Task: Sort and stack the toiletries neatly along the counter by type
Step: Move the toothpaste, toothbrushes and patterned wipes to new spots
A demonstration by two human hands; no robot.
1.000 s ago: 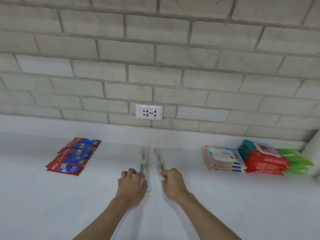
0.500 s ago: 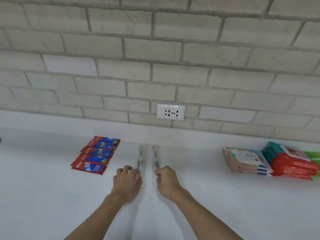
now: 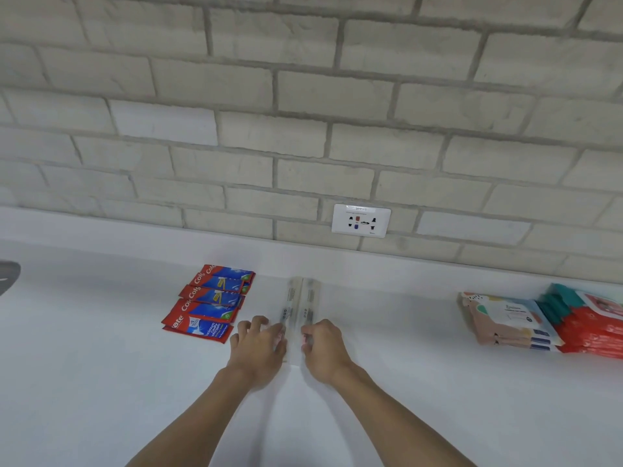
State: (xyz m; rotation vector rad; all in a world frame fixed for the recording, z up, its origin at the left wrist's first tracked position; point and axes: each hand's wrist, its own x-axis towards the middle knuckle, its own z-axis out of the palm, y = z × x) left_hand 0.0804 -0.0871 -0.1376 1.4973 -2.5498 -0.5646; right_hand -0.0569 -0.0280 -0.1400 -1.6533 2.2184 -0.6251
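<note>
Two long clear-wrapped toothbrush packs lie side by side on the white counter (image 3: 101,382), pointing at the wall. My left hand (image 3: 258,348) grips the near end of the left pack (image 3: 290,298) with curled fingers. Holding the near end of the right pack (image 3: 309,301) is my right hand (image 3: 325,348). The two packs almost touch. Just left of them lies an overlapping row of red and blue toothpaste sachets (image 3: 210,303). Far right, wet-wipe packs sit in stacks: a beige stack (image 3: 505,320) and a red stack with teal packs (image 3: 586,318).
A white wall socket (image 3: 361,220) is set in the brick wall above the counter's raised back ledge. A dark grey object (image 3: 8,274) shows at the far left edge.
Both hands have shifted the two toothbrush packs leftward, close to the toothpaste sachets, and drawn them nearer each other. My view has turned left, so the wipes sit nearer the right edge.
</note>
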